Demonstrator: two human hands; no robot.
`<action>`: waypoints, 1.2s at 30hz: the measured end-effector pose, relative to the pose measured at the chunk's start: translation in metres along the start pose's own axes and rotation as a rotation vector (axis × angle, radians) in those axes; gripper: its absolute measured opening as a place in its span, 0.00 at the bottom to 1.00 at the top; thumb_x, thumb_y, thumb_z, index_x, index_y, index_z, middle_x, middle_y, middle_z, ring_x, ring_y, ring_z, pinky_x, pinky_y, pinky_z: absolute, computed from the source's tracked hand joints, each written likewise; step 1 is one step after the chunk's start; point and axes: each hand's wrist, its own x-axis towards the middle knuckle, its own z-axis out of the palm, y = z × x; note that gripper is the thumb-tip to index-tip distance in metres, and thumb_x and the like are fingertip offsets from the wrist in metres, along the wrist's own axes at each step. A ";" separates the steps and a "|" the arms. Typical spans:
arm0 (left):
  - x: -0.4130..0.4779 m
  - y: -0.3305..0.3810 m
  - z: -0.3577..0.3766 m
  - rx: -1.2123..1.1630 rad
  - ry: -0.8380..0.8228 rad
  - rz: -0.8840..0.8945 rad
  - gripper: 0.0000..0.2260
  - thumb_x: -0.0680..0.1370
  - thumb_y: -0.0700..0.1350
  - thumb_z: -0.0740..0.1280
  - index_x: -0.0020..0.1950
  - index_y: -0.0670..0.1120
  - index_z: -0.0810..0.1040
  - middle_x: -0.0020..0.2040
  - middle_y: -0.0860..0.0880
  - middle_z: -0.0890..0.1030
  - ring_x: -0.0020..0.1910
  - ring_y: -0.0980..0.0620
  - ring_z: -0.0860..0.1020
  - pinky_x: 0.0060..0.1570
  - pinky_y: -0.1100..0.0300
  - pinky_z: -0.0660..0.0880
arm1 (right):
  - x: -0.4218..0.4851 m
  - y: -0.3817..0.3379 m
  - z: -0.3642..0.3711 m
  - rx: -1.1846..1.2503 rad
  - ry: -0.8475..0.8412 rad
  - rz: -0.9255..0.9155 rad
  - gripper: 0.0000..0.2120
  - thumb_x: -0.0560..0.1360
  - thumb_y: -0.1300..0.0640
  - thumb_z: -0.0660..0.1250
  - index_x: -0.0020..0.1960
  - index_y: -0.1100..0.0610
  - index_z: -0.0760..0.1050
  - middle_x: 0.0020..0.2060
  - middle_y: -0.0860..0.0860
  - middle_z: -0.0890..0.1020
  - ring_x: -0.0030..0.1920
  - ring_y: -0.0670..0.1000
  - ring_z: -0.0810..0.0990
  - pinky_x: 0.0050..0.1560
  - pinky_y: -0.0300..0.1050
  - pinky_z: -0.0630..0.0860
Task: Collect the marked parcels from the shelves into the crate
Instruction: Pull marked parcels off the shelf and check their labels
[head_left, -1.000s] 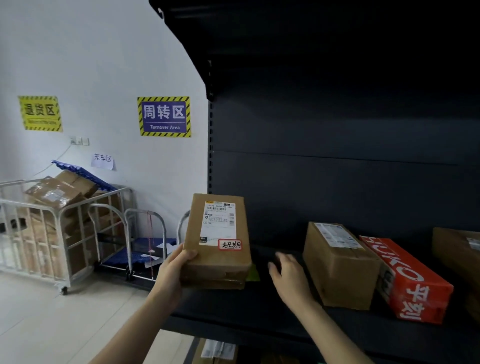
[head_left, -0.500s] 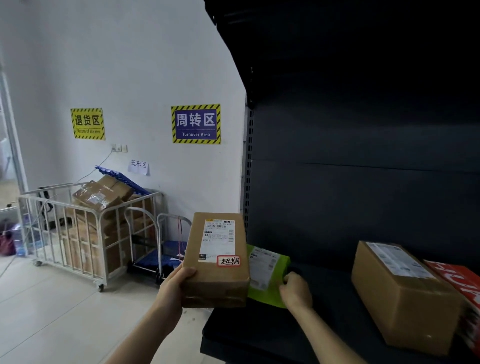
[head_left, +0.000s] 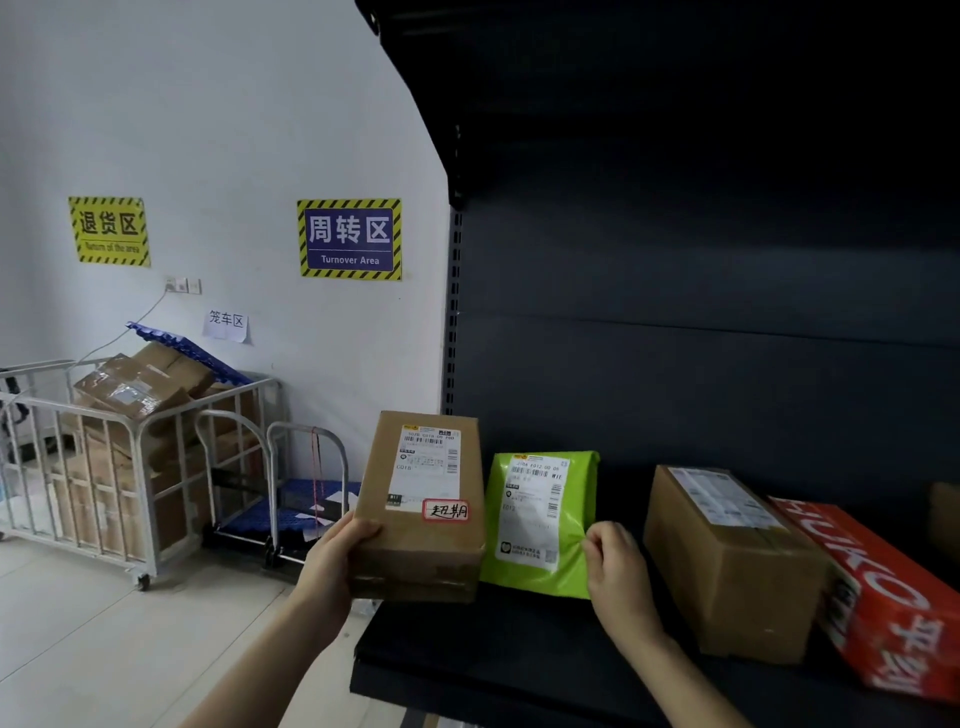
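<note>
Head view. The brown parcel (head_left: 421, 504), bearing a red-bordered sticker (head_left: 447, 510), stood at the left end of the shelf (head_left: 493, 649). The left hand (head_left: 332, 561) gripped its lower left corner, a narrow hold that might let it tip. The right hand (head_left: 615, 571) pinched the right edge of the green mailer (head_left: 540, 519) just beside it, which might flop. The left fingers were hidden and no crate showed.

parcel depot or warehouse, dark metal shelving (head_left: 675, 364), "Turnover Area" sign (head_left: 349, 239), cage trolley (head_left: 130, 467) full of cartons
</note>
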 end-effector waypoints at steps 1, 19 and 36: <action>0.000 -0.001 0.003 0.009 -0.001 0.003 0.11 0.73 0.45 0.64 0.53 0.51 0.80 0.49 0.44 0.81 0.47 0.41 0.77 0.39 0.52 0.75 | -0.001 0.001 -0.002 0.000 -0.006 0.007 0.11 0.75 0.68 0.63 0.38 0.55 0.66 0.35 0.41 0.67 0.39 0.50 0.70 0.38 0.38 0.63; -0.013 0.010 0.016 0.028 -0.083 0.044 0.13 0.75 0.45 0.64 0.58 0.54 0.77 0.58 0.42 0.78 0.58 0.37 0.74 0.50 0.43 0.76 | -0.021 -0.003 -0.025 -0.384 -0.254 0.125 0.29 0.77 0.44 0.61 0.72 0.58 0.61 0.65 0.51 0.69 0.65 0.49 0.68 0.62 0.38 0.67; -0.029 0.016 0.081 0.026 -0.198 0.105 0.11 0.75 0.43 0.64 0.45 0.57 0.84 0.46 0.50 0.83 0.50 0.46 0.76 0.43 0.52 0.76 | -0.038 -0.046 -0.108 -0.340 -0.141 0.075 0.38 0.75 0.38 0.59 0.76 0.54 0.48 0.76 0.50 0.55 0.74 0.49 0.56 0.68 0.43 0.62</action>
